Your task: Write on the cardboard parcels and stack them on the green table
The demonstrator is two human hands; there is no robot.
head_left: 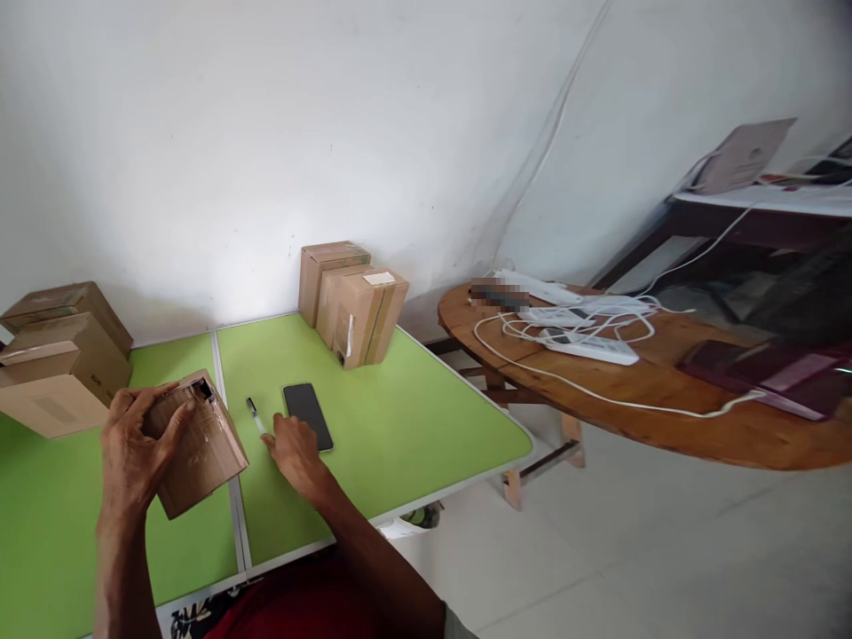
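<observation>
A small brown cardboard box (200,457) is gripped and tilted by my left hand (137,444), thumb across its top and fingers along the far edge. Clear tape and a dark hole near one corner show on it. My right hand (295,448) is closed over the near end of a pen (256,416) with a black tip, low over the green table (373,435). Just beyond the right hand lies a dark-screened smartphone (310,415), partly covered by it.
Taped cardboard boxes (363,311) stand at the table's back, and others (59,364) sit on the left. On the right, a wooden table (666,417) carries white power strips (586,342), tangled white cables and a dark red laptop (765,377). A metal seam crosses the green table.
</observation>
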